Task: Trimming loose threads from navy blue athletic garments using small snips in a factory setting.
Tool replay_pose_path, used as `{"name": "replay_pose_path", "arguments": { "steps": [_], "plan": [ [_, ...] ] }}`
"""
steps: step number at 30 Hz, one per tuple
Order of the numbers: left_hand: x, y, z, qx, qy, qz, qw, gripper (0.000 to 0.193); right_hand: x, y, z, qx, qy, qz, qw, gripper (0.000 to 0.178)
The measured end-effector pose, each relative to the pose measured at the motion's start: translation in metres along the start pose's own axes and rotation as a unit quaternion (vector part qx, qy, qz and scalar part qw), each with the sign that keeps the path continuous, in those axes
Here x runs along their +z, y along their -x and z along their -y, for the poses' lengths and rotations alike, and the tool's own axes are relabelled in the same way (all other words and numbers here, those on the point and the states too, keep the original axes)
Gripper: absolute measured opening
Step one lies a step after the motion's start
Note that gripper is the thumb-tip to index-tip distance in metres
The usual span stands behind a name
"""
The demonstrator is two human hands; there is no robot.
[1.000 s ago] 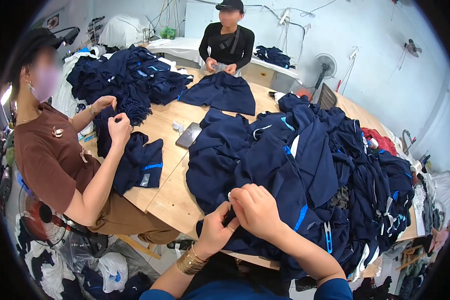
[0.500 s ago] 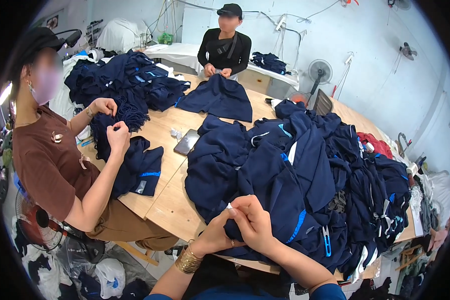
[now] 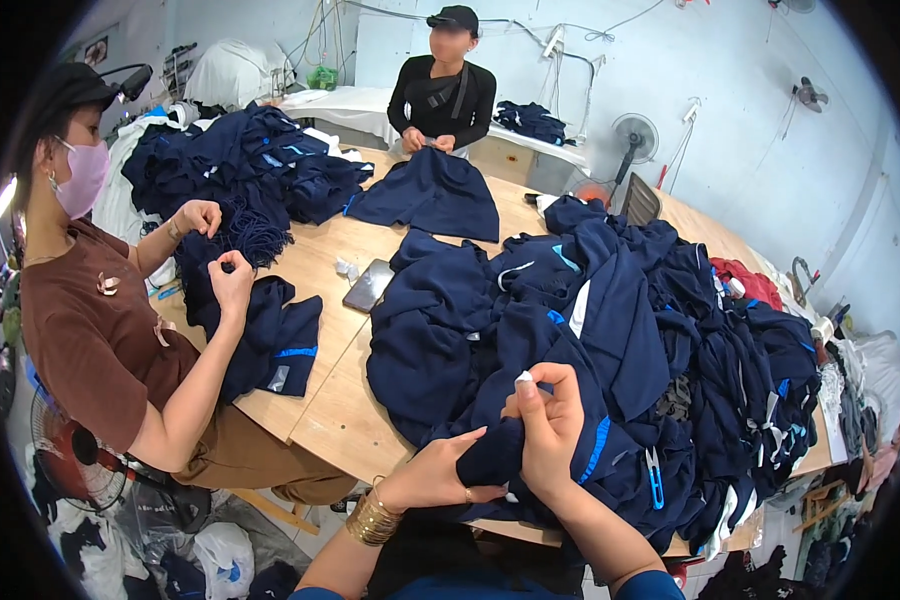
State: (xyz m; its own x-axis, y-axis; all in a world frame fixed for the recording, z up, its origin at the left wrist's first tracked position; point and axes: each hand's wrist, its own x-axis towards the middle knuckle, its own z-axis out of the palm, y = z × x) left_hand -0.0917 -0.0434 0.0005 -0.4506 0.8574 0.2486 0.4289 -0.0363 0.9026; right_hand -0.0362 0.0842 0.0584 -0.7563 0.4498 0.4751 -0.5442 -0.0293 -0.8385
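My left hand [image 3: 440, 472], with gold bangles at the wrist, holds a bunched edge of a navy garment [image 3: 492, 455] between thumb and fingers. Just right of it and slightly higher, my right hand [image 3: 545, 425] is closed in a pinch. A small white piece [image 3: 525, 377] shows at its fingertips, too small to name. Under and beyond both hands spreads a large heap of navy garments [image 3: 530, 330] with blue and white trims. Blue-handled thread snips [image 3: 655, 478] lie on the cloth right of my right hand.
At the left a co-worker [image 3: 100, 330] handles dark cords [image 3: 255, 235] beside a second navy heap [image 3: 240, 165]. Across the wooden table [image 3: 340, 400] another person [image 3: 445, 95] holds navy shorts [image 3: 430, 195]. A phone [image 3: 369, 285] lies mid-table. Red cloth [image 3: 748, 283] sits at the right.
My right hand has moved up and away from my left, carrying the white piece. My left thumb and fingers have spread wider around the cloth.
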Motion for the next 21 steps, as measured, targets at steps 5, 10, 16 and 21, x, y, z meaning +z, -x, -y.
{"name": "replay_pose_path", "arguments": {
  "steps": [5,10,16,21],
  "plan": [
    [0.012,-0.008,-0.004,0.018,0.053,-0.023,0.998,0.052,-0.002,-0.006,0.007,0.028,-0.013,-0.012,0.999,0.009],
    [0.024,-0.002,0.002,0.007,0.155,-0.068,0.986,0.027,-0.018,-0.03,-0.005,0.044,0.139,0.026,0.989,0.005],
    [-0.002,0.0,0.013,-0.052,0.461,-0.24,0.853,0.021,-0.049,-0.034,0.01,0.017,0.38,0.203,0.902,0.004],
    [-0.005,-0.014,0.016,-0.021,0.512,-0.194,0.837,0.048,-0.039,-0.042,0.022,0.072,0.208,0.088,0.972,0.002]
  ]
}}
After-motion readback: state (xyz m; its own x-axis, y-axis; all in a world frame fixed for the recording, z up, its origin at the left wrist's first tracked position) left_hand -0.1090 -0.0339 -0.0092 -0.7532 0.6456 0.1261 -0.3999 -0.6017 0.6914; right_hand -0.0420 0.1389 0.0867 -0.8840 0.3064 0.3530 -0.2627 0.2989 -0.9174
